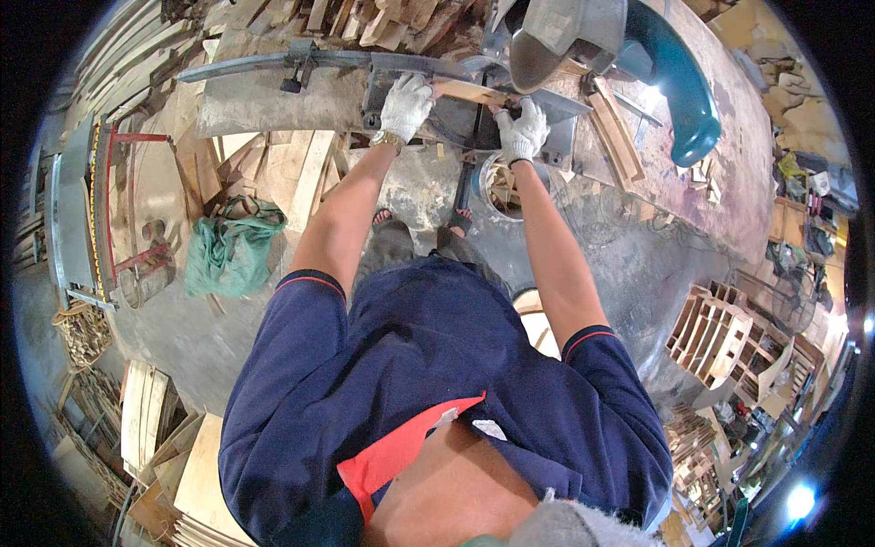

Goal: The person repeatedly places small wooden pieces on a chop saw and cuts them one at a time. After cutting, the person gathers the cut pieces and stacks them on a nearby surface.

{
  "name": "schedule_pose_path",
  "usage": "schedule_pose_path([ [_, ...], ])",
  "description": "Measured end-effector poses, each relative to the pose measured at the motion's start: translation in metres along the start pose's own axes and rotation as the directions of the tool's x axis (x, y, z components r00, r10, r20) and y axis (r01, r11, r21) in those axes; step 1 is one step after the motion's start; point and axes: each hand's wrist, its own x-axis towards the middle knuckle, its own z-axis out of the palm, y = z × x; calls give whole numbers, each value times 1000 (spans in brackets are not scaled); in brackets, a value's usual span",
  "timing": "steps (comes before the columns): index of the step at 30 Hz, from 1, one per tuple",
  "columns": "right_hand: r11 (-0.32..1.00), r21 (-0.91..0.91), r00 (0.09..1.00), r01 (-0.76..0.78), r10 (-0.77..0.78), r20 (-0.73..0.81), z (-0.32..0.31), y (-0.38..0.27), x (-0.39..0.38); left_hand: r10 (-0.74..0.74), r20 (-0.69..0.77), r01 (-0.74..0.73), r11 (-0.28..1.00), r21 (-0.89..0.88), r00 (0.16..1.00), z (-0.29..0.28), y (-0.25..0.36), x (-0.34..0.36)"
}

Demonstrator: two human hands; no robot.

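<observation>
A short strip of pale wood [469, 92] lies along the metal fence of a miter saw, on its dark round table [451, 126]. My left hand [406, 108], in a white glove, is closed at the strip's left end. At the other end, my right hand [523, 129], gloved with bare fingertips, grips the wood between thumb and fingers. Just beyond my right hand hangs the saw's grey guard [540, 62], with a curved teal handle [682, 87] to its right. The guard hides most of the blade.
A long metal rail with a clamp [296, 66] extends left from the saw. Longer wooden strips [617, 135] lie on the bench at right. Below the saw stands a round bin [501, 190] of offcuts. A green sack [235, 246] and a red-framed stand [111, 205] are on the left.
</observation>
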Motion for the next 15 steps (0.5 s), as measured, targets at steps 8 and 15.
schedule_pose_path([
  [8, 994, -97, 999, -40, 41, 8, 3, 0, 3, -68, 14, 68, 998, -4, 998, 0, 6, 0],
  [15, 994, -93, 998, -59, 62, 32, 3, -3, 5, -35, -100, 33, 999, -30, 994, -2, 10, 1],
])
